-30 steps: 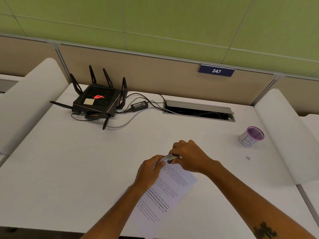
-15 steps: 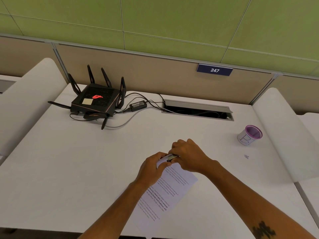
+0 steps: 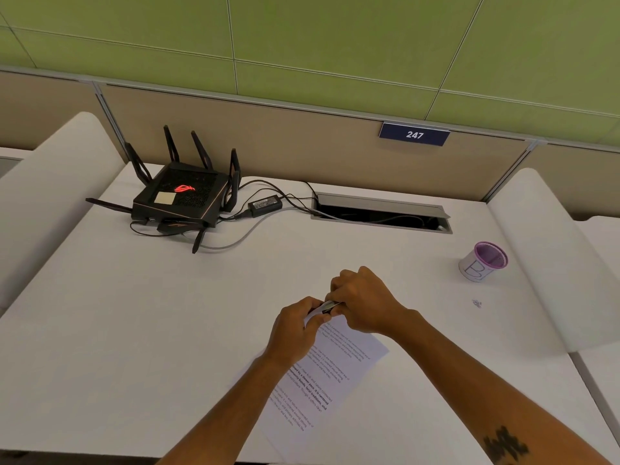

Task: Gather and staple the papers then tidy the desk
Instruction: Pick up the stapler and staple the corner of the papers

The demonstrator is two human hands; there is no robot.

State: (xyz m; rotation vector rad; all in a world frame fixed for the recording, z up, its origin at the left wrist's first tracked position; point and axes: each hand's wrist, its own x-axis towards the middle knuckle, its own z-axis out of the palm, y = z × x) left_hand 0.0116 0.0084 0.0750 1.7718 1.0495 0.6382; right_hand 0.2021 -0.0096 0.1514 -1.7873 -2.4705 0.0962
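Printed white papers lie slanted on the white desk, reaching from the front edge up to my hands. My left hand pinches the papers' top corner, lifting it slightly. My right hand is closed over a small dark stapler at that same corner; only a sliver of the stapler shows between my fingers. Both hands touch each other over the corner.
A black router with antennas, its power brick and cables sit at the back left. A cable hatch is open at the back middle. A purple-rimmed cup stands at the right, a tiny scrap near it.
My hands and the papers have stayed almost in place; the fingers have tightened slightly around the stapler at the corner. The camera has shifted a little.
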